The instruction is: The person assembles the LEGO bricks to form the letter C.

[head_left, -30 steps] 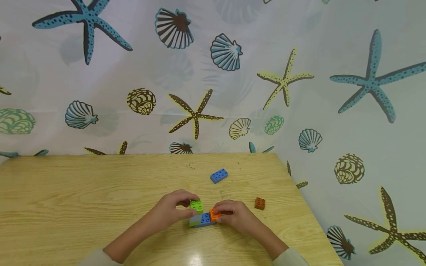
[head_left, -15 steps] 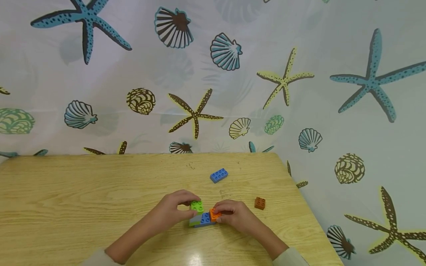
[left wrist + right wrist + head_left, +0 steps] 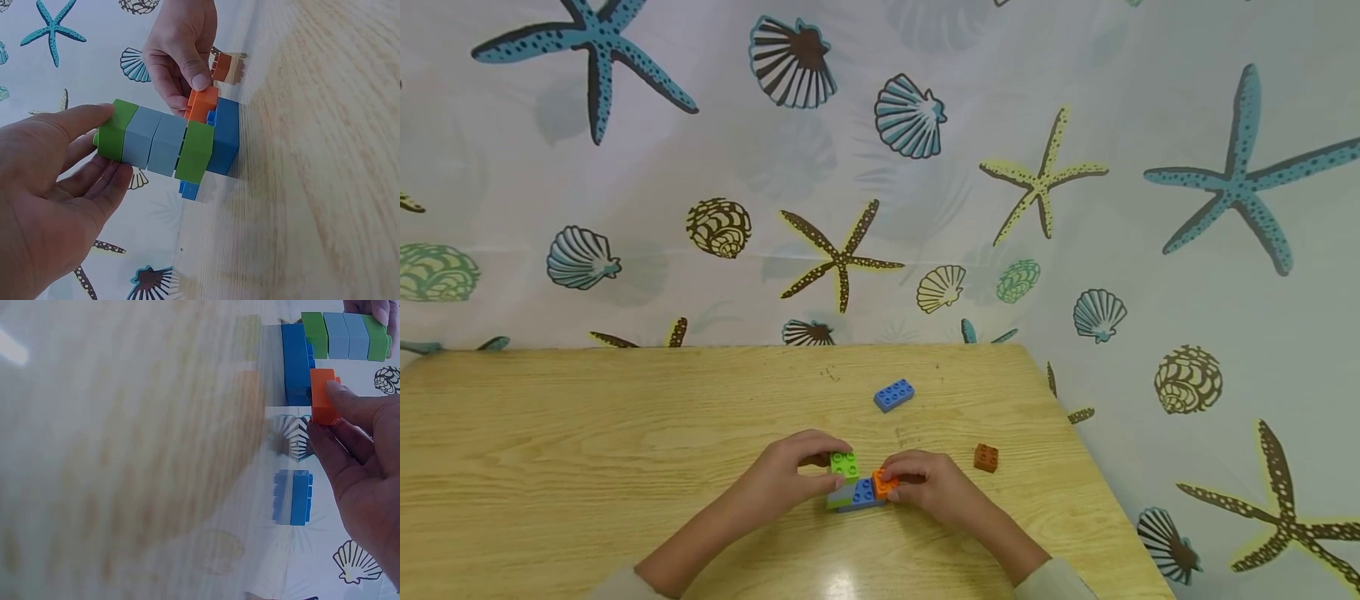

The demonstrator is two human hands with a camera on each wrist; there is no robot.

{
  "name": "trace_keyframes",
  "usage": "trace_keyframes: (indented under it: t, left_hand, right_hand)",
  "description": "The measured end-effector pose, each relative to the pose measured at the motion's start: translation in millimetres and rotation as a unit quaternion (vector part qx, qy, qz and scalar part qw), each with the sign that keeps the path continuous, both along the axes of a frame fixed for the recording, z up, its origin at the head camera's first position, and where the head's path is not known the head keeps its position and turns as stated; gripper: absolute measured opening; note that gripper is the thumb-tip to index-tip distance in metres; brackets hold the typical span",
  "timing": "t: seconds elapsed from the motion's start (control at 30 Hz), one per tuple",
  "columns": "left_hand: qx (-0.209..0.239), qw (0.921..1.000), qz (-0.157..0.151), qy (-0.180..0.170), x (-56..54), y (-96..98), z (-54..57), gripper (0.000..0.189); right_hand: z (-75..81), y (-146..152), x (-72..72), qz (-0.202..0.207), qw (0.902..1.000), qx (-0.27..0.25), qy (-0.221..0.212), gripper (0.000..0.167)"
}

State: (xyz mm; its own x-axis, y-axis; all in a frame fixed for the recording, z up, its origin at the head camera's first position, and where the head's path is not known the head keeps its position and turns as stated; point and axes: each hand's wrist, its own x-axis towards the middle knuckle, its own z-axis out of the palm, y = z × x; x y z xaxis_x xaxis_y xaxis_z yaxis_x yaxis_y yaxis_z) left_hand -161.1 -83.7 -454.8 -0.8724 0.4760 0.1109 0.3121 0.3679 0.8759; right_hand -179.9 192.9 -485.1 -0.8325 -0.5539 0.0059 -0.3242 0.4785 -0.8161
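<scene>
My left hand point(image 3: 786, 468) pinches the top of a short tower of toy building bricks, by its upper green brick point(image 3: 117, 130). Below that come two light blue bricks point(image 3: 142, 136) and a lower green brick point(image 3: 195, 151). The tower stands on one end of a long blue brick point(image 3: 864, 494), which lies on the table. At that brick's other end, an orange brick point(image 3: 884, 485) is held between thumb and fingers of my right hand point(image 3: 938, 485). It appears seated on the blue studs in the left wrist view, overhanging the end in the right wrist view.
Another blue brick point(image 3: 893, 395) lies farther back on the wooden table point(image 3: 587, 433). A small brown brick point(image 3: 986, 457) sits to the right of my right hand. Behind and to the right hangs a curtain point(image 3: 730, 167) printed with shells and starfish.
</scene>
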Motion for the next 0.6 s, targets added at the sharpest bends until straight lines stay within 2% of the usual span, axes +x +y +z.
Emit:
trace_keyframes:
  t: [0.17,0.33,0.47,0.6]
  left_hand:
    - [0.014,0.9998,0.011,-0.012,1.1,0.5,-2.1,0.039]
    - [0.026,0.9988,0.037,-0.018,4.3,-1.6,-2.6,0.039]
    - [0.041,0.9974,0.059,-0.013,7.8,-3.3,-3.8,0.037]
    - [0.049,0.9970,0.060,0.002,10.0,-2.0,-9.0,0.036]
  right_hand:
    - [1.9,2,0.1,0.006,1.0000,0.006,-0.003,0.019]
    - [9.1,0,0.9,0.007,0.9994,0.009,0.033,0.022]
    - [17.6,-11,2.9,0.013,0.9980,-0.051,0.035,0.033]
    - [23.5,-25,6.3,0.014,0.9940,-0.107,0.014,0.037]
